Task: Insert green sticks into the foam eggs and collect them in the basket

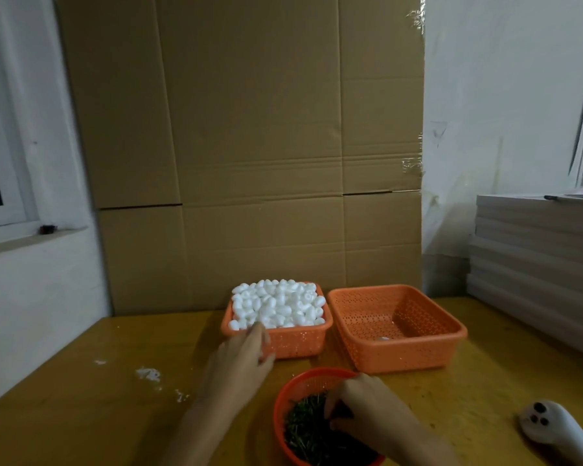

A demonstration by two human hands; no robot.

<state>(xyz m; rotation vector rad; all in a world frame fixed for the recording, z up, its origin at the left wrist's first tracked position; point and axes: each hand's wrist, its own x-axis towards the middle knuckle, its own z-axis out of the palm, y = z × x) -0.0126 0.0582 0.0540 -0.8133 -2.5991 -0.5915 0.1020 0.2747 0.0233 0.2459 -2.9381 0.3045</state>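
1. R hand [367, 408], nearest the camera: fingers curled down into the green sticks [305, 430]. Can't tell whether it pinches one; fingertips are sunk in the pile.
2. The sticks lie loose in a round orange basket [282, 395] at the near edge of the bench [81, 398]. The R hand covers its right rim.
3. L hand [246, 354]: reaches fwd over the near-left corner of the egg basket [300, 344], fingertips at the foam eggs [276, 304]. Blurred, so can't tell if it's got hold of an egg or is only touching.
4. The foam eggs are heaped above the rim of that rectangular orange basket, which sits behind the round one.
5. The collecting basket [414, 356], same orange type, sits just to the right of the egg basket. One small white item [382, 338] lies on its floor; too small to ID.
6. White crumbs [147, 374] are scattered on the bench left of the L hand.
7. White handheld device [546, 428] at near right, apart from the baskets.
8. Cardboard sheet [243, 129] stands upright behind the baskets. Stacked flat boards [535, 257] at right, window [0, 163] at left.
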